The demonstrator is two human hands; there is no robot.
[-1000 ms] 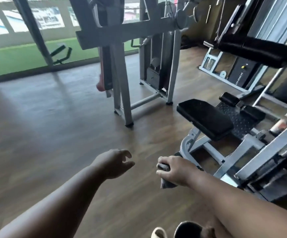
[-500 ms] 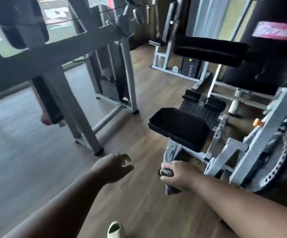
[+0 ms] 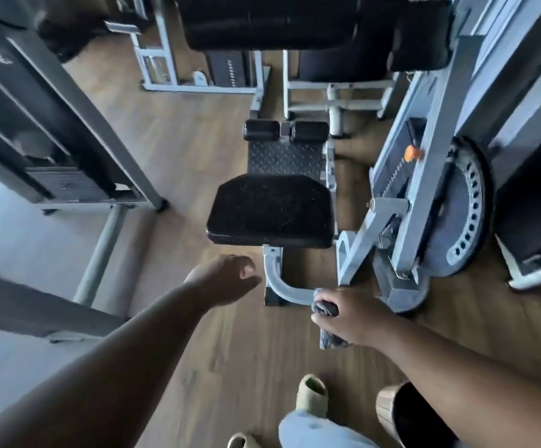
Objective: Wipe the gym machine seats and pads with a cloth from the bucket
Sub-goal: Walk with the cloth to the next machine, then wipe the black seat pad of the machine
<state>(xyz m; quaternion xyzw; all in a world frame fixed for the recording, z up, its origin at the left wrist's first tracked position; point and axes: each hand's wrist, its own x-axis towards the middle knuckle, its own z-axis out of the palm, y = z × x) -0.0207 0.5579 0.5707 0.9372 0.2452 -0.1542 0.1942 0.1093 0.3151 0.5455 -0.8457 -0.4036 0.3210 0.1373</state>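
Before the unwiped black seat [image 3: 270,210], the right hand [image 3: 350,315] grips a bunched cloth [image 3: 327,321]; the left hand [image 3: 227,279] hangs loosely open, holding nothing.

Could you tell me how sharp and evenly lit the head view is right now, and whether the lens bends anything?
Head view: the black seat pad is fairly sharp, while the upper left machine frame smears with motion blur; wide-angle distortion splays the uprights outward; pale daylight washes the floor at left; the right hand gripping the cloth reads clearly.
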